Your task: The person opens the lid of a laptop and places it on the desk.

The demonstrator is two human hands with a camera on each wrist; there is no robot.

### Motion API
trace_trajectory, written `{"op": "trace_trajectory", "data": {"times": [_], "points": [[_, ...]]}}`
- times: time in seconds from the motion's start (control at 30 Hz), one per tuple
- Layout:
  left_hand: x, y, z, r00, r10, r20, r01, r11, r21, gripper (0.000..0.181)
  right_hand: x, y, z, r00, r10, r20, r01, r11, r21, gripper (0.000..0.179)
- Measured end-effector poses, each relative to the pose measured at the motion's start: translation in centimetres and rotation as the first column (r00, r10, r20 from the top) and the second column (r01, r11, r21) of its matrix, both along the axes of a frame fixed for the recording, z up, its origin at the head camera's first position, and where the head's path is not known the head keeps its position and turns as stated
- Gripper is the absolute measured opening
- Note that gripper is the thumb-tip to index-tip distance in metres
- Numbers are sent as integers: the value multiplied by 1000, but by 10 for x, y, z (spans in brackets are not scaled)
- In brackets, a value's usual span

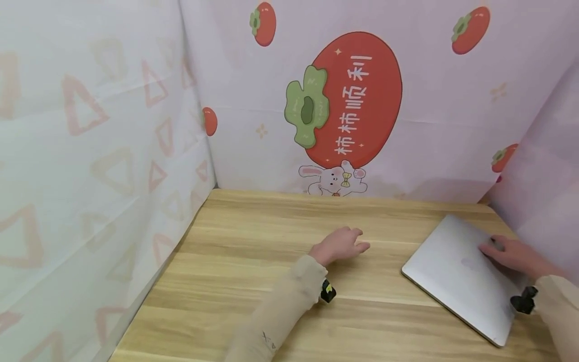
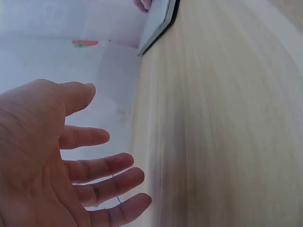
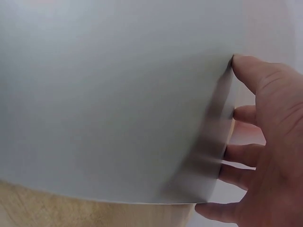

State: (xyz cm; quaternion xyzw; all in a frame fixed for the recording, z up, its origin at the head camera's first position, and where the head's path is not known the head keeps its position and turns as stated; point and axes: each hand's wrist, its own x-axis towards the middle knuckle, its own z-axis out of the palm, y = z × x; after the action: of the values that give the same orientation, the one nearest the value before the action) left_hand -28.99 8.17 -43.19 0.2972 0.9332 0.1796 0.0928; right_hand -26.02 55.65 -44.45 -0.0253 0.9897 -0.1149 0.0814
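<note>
A closed silver laptop (image 1: 461, 274) lies at the right side of the wooden table, set at an angle. My right hand (image 1: 513, 254) holds it by its right edge. In the right wrist view, the thumb lies at the rim of the lid (image 3: 109, 104), and the other fingers of the right hand (image 3: 279, 142) are spread along the same edge. Left of the laptop, my left hand (image 1: 341, 245) hovers over the middle of the table with nothing in it. Its fingers look loosely spread in the left wrist view, palm (image 2: 33, 161) showing.
The wood-grain table (image 1: 253, 236) meets a pale back curtain (image 1: 429, 151) printed with persimmons and a rabbit. Another curtain (image 1: 135, 151) with triangle prints hangs along the left side, and a plain one (image 1: 552, 166) on the right. A small black device (image 1: 327, 290) sits at the left wrist.
</note>
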Motion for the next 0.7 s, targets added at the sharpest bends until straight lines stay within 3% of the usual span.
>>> {"op": "trace_trajectory", "data": {"times": [0.2, 0.47, 0.7], "points": [[11, 15, 0, 999, 14, 33, -14, 1000, 20, 55, 5, 0, -1, 1000, 4, -12, -4, 1000, 1, 86], [16, 33, -1, 997, 27, 69, -30, 999, 39, 55, 3, -2, -3, 1000, -26, -3, 26, 999, 30, 88], [25, 51, -2, 997, 3, 72, -7, 999, 52, 54, 5, -4, -4, 999, -46, -10, 46, 999, 28, 88]]}}
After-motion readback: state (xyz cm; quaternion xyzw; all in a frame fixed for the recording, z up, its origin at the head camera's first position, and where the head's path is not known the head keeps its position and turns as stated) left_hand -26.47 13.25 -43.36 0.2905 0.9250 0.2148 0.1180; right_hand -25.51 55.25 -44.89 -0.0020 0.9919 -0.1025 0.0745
